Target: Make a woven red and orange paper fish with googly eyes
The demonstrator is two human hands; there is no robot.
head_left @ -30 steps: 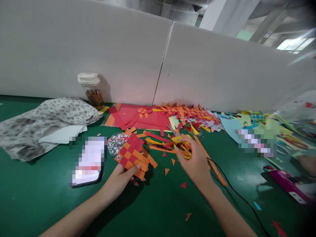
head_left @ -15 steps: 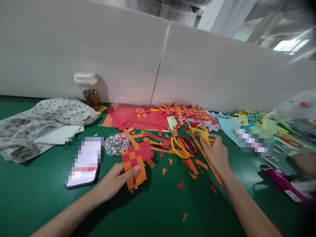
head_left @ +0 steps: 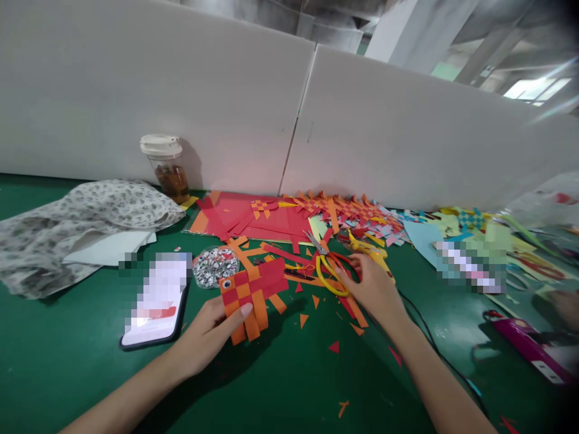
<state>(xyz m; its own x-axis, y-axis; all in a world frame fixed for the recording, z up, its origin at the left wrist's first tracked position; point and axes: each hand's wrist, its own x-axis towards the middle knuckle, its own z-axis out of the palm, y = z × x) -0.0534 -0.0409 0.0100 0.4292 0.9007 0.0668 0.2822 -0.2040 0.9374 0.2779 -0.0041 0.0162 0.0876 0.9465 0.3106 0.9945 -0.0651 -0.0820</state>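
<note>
My left hand [head_left: 212, 331] pinches a woven paper fish [head_left: 253, 295] of red and orange strips with a googly eye, thumb on its front, its red tail end pointing right. My right hand [head_left: 373, 286] has its thumb and fingers on the red handle of a pair of scissors [head_left: 332, 271]. The other handle is yellow; the blades point away, lying over paper scraps. Just behind my right hand lies a yellow glue gun [head_left: 371, 248], partly covered by the fingers; a dark cord runs toward the lower right. A clear bag of googly eyes [head_left: 216, 267] sits behind the fish.
At left are a phone [head_left: 158, 301], a patterned cloth [head_left: 104, 208] and a lidded cup [head_left: 169, 172]. Red paper sheets [head_left: 271, 224] and several woven fish [head_left: 335, 208] lie by the white partition [head_left: 203, 90]. At right, a purple device [head_left: 525, 343] lies near another person's blurred hand [head_left: 563, 310].
My right hand has moved left from the yellow glue gun to the scissors' handles. The glue gun stays behind. My left hand still holds the fish, now tilted slightly differently.
</note>
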